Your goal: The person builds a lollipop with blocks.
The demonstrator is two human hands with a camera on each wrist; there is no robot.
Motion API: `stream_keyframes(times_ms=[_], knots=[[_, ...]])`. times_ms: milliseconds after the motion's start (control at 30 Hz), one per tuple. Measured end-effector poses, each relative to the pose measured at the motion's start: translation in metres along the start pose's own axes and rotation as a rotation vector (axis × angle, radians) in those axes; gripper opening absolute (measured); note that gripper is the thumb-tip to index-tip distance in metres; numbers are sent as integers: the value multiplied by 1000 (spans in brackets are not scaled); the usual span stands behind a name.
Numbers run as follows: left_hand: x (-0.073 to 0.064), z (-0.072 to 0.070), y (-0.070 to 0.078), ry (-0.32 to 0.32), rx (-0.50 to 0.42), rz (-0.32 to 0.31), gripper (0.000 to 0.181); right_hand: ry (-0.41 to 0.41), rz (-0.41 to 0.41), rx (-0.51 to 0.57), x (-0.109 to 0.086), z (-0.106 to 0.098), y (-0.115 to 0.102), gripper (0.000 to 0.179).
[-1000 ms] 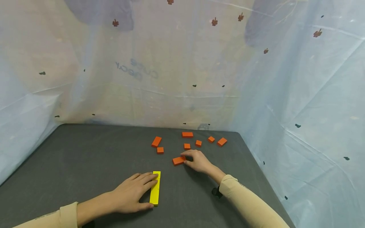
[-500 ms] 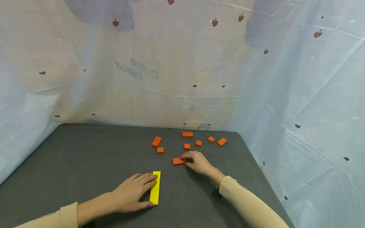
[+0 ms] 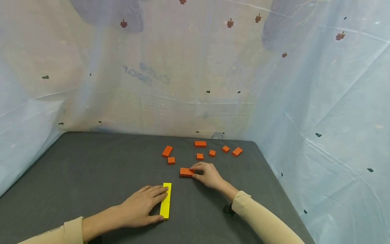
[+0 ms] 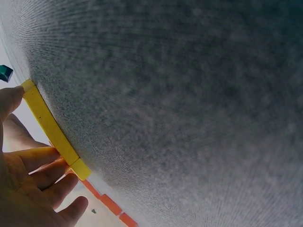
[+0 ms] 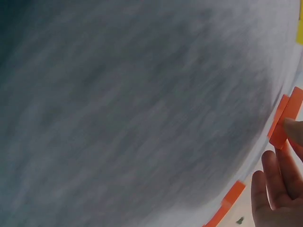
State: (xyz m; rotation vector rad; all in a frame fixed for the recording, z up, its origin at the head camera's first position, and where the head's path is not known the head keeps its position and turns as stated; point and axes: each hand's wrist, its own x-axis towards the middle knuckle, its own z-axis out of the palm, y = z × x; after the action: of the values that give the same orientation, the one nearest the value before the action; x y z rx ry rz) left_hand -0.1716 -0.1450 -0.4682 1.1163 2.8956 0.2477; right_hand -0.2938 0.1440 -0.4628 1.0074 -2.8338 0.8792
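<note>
A straight row of yellow blocks (image 3: 165, 205), with seams near both ends, lies on the dark table (image 3: 106, 162). My left hand (image 3: 140, 207) rests along its left side, fingers fairly straight and spread. The thumb touches the near end, while fingertips lie at the far part; the left wrist view shows the same yellow row (image 4: 49, 125) from low down. Farther back and to the right, my right hand (image 3: 208, 174) pinches a rectangular orange block (image 3: 185, 172) by its right end. In the right wrist view the thumb lies on that orange block (image 5: 289, 111).
Several more orange blocks lie scattered behind the right hand. Among them are a long one (image 3: 200, 144) at the back, a slanted one (image 3: 167, 151) to the left and a small one (image 3: 199, 156) nearer. A pale plastic sheet (image 3: 170, 101) hangs behind the table and along its sides.
My right hand has shifted slightly left with the orange block, which now lies straighter crosswise. The left hand and the yellow row stay in place.
</note>
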Motion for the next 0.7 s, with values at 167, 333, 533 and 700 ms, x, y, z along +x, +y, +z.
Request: stream_keyframes(times_ms=[167,333,533,700], knots=[[0,0,0,-2,-5,-5,81,3,5,16,5,7,-15,30],[1,1,-1,9,-6,2,81,-6,-10,-6,12,15,-31,30],[0,1,0,32,-2,17,80,-33,-21,-35,16,25,-46,29],[0,-1,0,38,-4,27,80,-66,-22,-68,18,32,-54,30]])
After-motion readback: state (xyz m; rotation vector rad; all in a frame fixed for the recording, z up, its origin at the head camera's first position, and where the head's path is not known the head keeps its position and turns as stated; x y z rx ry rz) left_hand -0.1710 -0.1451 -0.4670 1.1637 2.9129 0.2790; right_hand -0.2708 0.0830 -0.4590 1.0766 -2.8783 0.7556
